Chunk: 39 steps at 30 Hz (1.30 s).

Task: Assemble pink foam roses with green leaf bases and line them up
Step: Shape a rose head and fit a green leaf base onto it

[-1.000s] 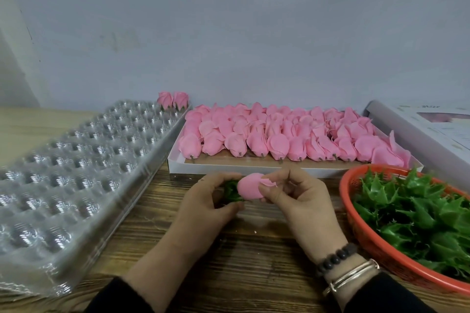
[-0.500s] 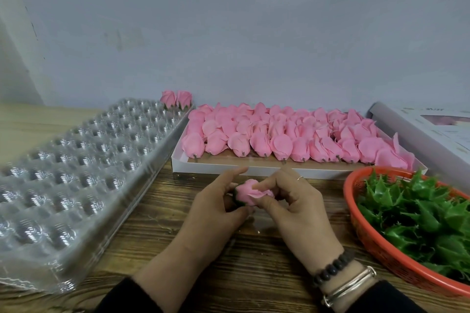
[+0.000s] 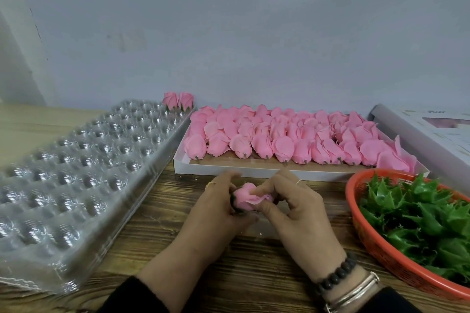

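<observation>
Both hands meet over the wooden table around one pink foam rose (image 3: 245, 197). My left hand (image 3: 218, 207) grips its base end, where a dark green leaf base (image 3: 233, 202) just shows. My right hand (image 3: 296, 208) pinches the rose's outer petals. A white box (image 3: 254, 173) behind the hands holds several loose pink roses (image 3: 279, 134). An orange basket (image 3: 381, 256) at the right is full of green leaf bases (image 3: 419, 213). Two finished roses (image 3: 178, 101) stand at the far end of a clear plastic cell tray (image 3: 76, 173) on the left.
A white lidded box (image 3: 432, 134) lies at the far right against the grey wall (image 3: 229, 33). Bare wooden table (image 3: 157, 244) lies between the plastic tray and my hands.
The rose has turned in my hands and its loose petal is now folded in under my right fingers. Less of the green base shows than before.
</observation>
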Motion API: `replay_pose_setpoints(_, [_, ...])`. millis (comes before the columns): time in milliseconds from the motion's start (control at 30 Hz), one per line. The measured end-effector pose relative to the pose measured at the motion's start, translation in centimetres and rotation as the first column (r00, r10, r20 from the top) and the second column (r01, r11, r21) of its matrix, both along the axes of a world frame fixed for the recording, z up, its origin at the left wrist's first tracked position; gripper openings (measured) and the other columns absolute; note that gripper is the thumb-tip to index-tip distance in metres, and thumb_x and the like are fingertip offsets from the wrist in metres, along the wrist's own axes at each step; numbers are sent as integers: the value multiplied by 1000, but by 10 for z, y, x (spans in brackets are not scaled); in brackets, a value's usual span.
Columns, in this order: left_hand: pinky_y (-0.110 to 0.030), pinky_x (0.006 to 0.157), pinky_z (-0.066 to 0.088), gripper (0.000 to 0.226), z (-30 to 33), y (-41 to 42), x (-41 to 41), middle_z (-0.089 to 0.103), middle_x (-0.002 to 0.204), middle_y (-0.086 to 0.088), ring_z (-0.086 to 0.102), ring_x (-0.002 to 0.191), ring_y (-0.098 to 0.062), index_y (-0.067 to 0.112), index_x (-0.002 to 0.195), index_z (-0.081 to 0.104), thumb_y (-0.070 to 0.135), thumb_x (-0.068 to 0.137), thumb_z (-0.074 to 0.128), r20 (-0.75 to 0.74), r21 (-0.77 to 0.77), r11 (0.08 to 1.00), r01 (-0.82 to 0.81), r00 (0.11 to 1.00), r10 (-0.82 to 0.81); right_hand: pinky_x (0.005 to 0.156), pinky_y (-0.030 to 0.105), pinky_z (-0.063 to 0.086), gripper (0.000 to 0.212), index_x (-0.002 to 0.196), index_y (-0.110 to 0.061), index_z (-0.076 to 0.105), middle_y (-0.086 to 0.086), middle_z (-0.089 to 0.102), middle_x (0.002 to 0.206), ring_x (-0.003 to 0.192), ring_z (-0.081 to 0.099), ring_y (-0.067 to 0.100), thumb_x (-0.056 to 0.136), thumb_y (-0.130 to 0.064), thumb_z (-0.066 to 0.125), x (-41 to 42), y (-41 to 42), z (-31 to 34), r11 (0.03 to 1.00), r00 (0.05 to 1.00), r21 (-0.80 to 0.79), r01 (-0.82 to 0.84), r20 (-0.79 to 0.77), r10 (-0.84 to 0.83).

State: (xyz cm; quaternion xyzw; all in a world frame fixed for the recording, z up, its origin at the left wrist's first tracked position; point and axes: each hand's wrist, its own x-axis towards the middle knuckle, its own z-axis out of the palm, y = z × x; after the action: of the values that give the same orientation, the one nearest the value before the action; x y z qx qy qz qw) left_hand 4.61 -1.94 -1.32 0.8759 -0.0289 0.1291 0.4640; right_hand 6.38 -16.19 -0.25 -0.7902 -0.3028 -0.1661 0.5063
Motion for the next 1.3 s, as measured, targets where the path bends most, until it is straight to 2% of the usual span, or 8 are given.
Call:
replay_pose_setpoints(133, [-19,60,43,23,2,-2,-2,59,67,9,52,65,-5,25,71,54,11,69,73,-4,-20,997,78,997,-78,68,6,40,18,73,-20,66,-11,56,75,78,55,1,75,-3,72,-2,3,1,995,995,-31,-97,-34,96])
replay_pose_setpoints(233, [-39,73,50,10,4,-6,-2,67,76,-4,61,77,-20,9,78,63,0,73,65,-18,2,994,106,994,-106,72,6,40,14,76,-21,67,-17,56,77,82,55,-2,78,-7,70,-3,6,1,986,992,-113,-124,2,125])
replay_pose_setpoints(333, [-33,72,54,17,9,-8,-4,71,79,-7,66,79,-19,10,80,69,-5,76,62,15,-225,965,132,991,-132,76,7,41,11,93,-32,63,-21,58,86,88,56,-3,84,-28,60,-7,8,3,993,994,-67,-96,46,99])
replay_pose_setpoints(500, [-34,63,50,10,12,-10,-5,67,78,-14,61,74,-24,14,68,70,21,68,76,-33,-763,646,35,995,-93,77,4,39,30,102,-32,50,-19,58,92,91,56,-2,79,-16,61,-6,10,-2,996,1000,93,19,3,-20])
replay_pose_setpoints(733, [-29,71,57,39,16,-26,-2,66,87,-14,66,82,-21,3,92,69,23,59,74,-71,-968,247,-37,989,-131,70,3,38,42,85,-36,43,-18,54,88,83,54,-5,71,-8,71,-6,21,-8,999,991,-44,-4,-132,-2])
replay_pose_setpoints(867, [-30,70,58,47,16,-26,-2,60,92,-21,64,82,-26,-5,102,62,24,66,69,-111,-973,221,-73,980,-163,64,10,41,31,83,-29,54,-13,58,75,70,55,2,68,-9,72,-5,19,-6,1000,984,-1,5,-179,-5])
replay_pose_setpoints(1100, [-43,97,42,19,15,-20,-1,68,104,-19,64,96,-31,13,64,72,32,62,69,-125,-959,281,-45,954,-274,58,18,45,16,83,-20,62,-6,60,61,57,52,7,75,-14,74,-3,14,-1,959,860,243,-144,-448,242])
replay_pose_setpoints(1300, [-40,77,55,36,11,-21,1,60,96,-21,62,86,-31,0,74,58,30,59,72,-127,-963,261,-65,965,-230,56,15,39,22,76,-19,57,-10,56,60,56,50,2,70,-7,74,-4,17,-2,979,900,172,-113,-401,174])
